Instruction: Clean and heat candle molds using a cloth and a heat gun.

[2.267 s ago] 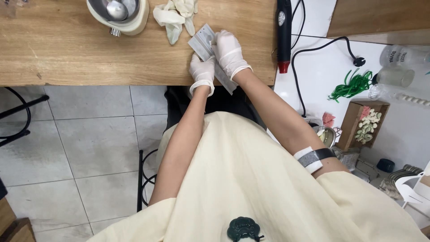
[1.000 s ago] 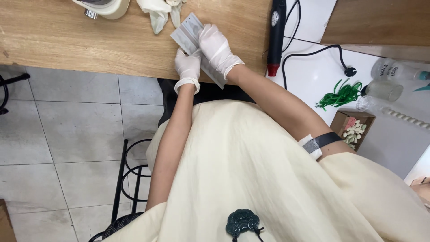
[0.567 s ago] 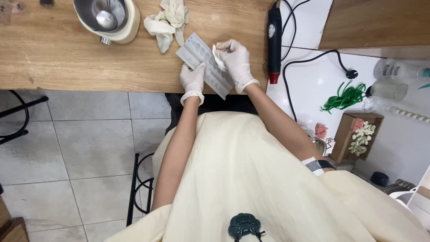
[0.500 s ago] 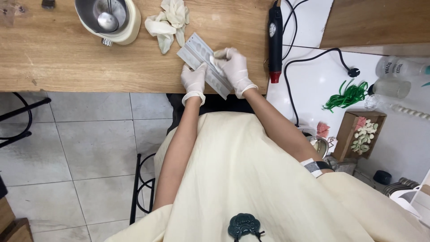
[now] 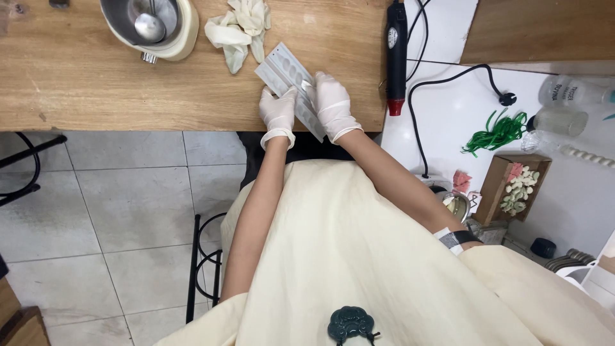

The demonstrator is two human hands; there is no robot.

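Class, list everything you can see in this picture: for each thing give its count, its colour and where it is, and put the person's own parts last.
Mould tray: one, pale grey, on the wooden table, under both hands.
Bowl with spoon: one, cream with metal inside, table's far edge.
Crumpled gloves: one heap, off-white, beside the bowl.
Heat gun: one, black with red tip, table's right end.
Green cord: one bundle, white surface at right.
Wooden box of small pieces: one, brown, lower right.
Left hand: white glove, on the tray.
Right hand: white glove, on the tray.

Mould strip [image 5: 289, 80] on table [image 5: 96, 83] between both hands; crumpled gloves [image 5: 240, 29] behind it, bowl [image 5: 152, 25] far left, heat gun [image 5: 396, 54] right.
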